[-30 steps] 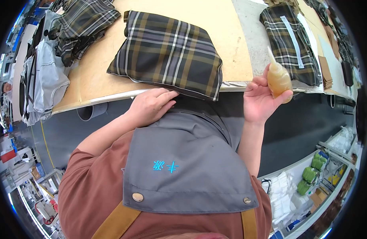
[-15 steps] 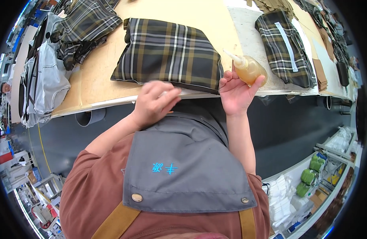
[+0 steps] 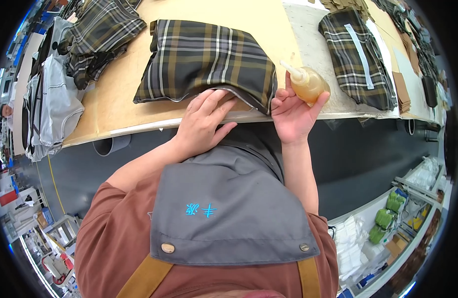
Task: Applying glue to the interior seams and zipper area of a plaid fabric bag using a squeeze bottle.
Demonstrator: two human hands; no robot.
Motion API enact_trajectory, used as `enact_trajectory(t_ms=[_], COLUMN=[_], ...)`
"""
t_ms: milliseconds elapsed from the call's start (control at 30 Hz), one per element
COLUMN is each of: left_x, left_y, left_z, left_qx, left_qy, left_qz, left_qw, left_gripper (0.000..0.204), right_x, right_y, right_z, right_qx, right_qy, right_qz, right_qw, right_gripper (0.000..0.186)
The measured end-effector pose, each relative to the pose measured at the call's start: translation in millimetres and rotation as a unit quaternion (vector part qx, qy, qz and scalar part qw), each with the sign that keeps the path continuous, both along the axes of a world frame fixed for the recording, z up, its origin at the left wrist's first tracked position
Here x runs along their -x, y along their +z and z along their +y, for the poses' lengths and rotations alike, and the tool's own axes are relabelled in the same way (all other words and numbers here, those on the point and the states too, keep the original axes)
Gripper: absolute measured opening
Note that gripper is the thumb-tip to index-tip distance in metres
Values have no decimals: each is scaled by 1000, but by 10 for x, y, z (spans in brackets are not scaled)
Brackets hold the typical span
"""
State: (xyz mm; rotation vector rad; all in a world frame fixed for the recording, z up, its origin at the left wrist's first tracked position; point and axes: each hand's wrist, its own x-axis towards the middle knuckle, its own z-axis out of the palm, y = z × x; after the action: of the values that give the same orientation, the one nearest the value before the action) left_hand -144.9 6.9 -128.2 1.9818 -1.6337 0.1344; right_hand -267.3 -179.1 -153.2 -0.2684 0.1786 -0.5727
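A folded plaid fabric piece (image 3: 209, 57) lies on the tan worktable (image 3: 114, 104), its zipped edge toward me. My left hand (image 3: 204, 121) rests flat on the near edge of that fabric, fingers spread and holding nothing. My right hand (image 3: 291, 116) holds a small squeeze bottle of amber liquid (image 3: 308, 83), tilted with its white nozzle pointing left toward the fabric's right corner. The nozzle tip stands a little off the cloth.
Another plaid piece with a white strip (image 3: 360, 57) lies to the right on a grey mat. More plaid and grey fabric (image 3: 65, 69) is heaped at the left. Brown cardboard pieces (image 3: 402, 84) sit far right. Shelves with green items (image 3: 387, 218) stand below the table.
My right hand has carried the bottle from the right side leftward and up to the fabric's right corner, tipping the nozzle toward it. My left hand has slid forward onto the fabric's edge.
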Motion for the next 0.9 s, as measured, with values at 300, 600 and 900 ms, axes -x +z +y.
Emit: enact_trajectory(t_ms=[300, 600, 900], left_x=[-41, -24, -96], left_y=[-159, -127, -109], left_z=[-23, -68, -193], left_qx=[-17, -28, -7], left_qy=[21, 66, 83], left_qz=[31, 22, -28], left_qw=[999, 997, 996], left_gripper=[55, 57, 48], right_x=[20, -233, -264], right_y=[-18, -50, -86], right_z=[-209, -196, -181], right_qx=[23, 19, 14], right_qy=[-60, -13, -5], right_qz=[14, 1, 15], right_qw=[998, 1000, 1000], right_gripper=[66, 61, 62])
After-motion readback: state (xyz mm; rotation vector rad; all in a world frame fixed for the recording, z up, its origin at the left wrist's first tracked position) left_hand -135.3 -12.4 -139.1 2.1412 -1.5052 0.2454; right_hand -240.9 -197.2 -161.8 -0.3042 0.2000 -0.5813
